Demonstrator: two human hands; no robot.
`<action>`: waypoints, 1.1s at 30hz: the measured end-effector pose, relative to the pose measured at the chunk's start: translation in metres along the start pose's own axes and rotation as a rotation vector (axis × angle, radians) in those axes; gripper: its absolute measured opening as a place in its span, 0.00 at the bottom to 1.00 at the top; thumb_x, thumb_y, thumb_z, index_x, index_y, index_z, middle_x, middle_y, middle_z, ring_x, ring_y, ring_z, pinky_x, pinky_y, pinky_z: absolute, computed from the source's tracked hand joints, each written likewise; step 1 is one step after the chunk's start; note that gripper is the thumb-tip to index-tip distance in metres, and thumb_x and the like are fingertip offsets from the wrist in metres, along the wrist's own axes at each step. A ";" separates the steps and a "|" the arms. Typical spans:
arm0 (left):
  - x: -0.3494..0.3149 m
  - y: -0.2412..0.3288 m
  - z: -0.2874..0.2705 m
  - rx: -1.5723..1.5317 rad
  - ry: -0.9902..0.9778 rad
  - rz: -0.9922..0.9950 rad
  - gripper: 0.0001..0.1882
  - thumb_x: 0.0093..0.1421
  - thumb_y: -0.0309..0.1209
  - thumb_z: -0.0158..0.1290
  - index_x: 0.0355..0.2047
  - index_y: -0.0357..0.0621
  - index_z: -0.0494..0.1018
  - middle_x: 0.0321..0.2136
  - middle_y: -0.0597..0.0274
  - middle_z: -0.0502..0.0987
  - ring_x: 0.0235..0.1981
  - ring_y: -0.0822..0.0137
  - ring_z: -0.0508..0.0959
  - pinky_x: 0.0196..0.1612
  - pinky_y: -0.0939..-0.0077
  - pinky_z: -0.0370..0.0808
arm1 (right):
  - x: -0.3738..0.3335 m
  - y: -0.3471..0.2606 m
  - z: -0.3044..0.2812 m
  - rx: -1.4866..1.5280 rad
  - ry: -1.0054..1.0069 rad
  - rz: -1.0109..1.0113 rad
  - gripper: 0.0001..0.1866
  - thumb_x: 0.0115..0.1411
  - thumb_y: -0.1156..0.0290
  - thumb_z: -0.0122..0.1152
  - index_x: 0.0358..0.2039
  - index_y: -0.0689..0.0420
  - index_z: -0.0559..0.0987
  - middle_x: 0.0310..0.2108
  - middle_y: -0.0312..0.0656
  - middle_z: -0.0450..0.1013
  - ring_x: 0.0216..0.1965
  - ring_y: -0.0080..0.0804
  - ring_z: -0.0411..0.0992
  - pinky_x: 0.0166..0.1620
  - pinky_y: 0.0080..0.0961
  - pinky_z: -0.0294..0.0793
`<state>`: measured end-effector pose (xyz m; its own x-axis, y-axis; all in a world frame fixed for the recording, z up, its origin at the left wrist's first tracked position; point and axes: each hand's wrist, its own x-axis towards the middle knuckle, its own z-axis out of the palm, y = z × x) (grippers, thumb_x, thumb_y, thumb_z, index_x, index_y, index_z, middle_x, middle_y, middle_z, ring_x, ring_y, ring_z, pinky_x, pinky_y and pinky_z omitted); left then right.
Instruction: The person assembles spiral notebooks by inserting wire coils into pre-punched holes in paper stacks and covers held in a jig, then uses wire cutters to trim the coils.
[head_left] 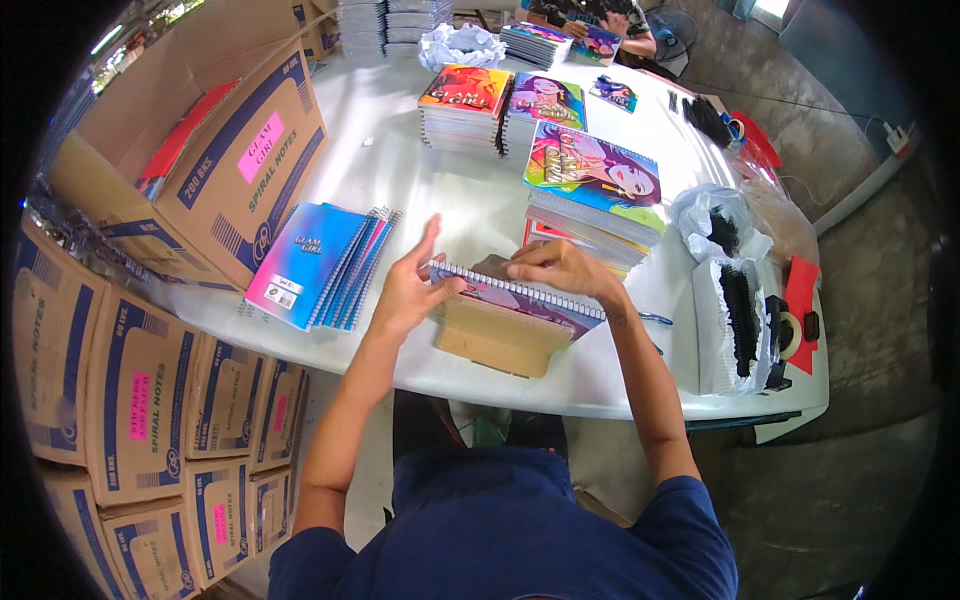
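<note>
A spiral notebook [535, 300] stands tilted on its edge near the table's front, its white wire coil uppermost and a brown cardboard side [495, 340] toward me. My left hand [408, 290] grips its left end, thumb against the near face and an index finger sticking up. Just behind the coil, my right hand [562, 268] has its fingers pinched together by a small greyish patch; what they hold is unclear. Beyond my right hand rises a stack of spiral notebooks [592, 180] with colourful covers. Several blue notebooks [310, 265] lie fanned out on the left.
An open carton [235, 170] stands at the left, above stacked cartons [150, 400]. Two more notebook stacks [462, 110] sit farther back. On the right are a white box of black coils [735, 325], a tape roll [790, 335] and a pen [655, 319]. Another person's hands [608, 28] hold a notebook at the far side.
</note>
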<state>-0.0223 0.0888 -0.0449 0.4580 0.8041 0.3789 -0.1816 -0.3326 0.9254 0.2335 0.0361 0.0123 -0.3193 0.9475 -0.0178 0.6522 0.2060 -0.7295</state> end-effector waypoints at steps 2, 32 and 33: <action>0.007 0.010 0.002 -0.112 -0.211 -0.132 0.45 0.52 0.48 0.62 0.63 0.34 0.60 0.63 0.52 0.63 0.62 0.56 0.66 0.63 0.62 0.64 | -0.014 0.018 0.015 -0.082 0.127 -0.151 0.17 0.58 0.59 0.62 0.42 0.58 0.83 0.41 0.53 0.77 0.42 0.43 0.75 0.46 0.31 0.73; -0.052 0.057 0.078 1.082 -0.106 0.411 0.34 0.51 0.35 0.64 0.59 0.46 0.68 0.57 0.61 0.73 0.56 0.40 0.70 0.56 0.45 0.65 | -0.133 -0.064 0.078 -0.425 0.608 -0.173 0.21 0.53 0.65 0.67 0.48 0.56 0.77 0.36 0.41 0.71 0.38 0.37 0.69 0.42 0.34 0.69; -0.052 0.057 0.079 1.078 -0.096 0.400 0.34 0.52 0.34 0.63 0.60 0.47 0.68 0.56 0.60 0.73 0.57 0.41 0.70 0.57 0.45 0.65 | -0.134 -0.064 0.076 -0.439 0.592 -0.189 0.22 0.52 0.66 0.67 0.48 0.55 0.77 0.36 0.40 0.71 0.39 0.36 0.69 0.41 0.34 0.69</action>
<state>0.0120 -0.0110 -0.0119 0.6080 0.5212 0.5989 0.4879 -0.8404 0.2360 0.1828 -0.1226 0.0094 -0.1112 0.8341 0.5403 0.8764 0.3387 -0.3425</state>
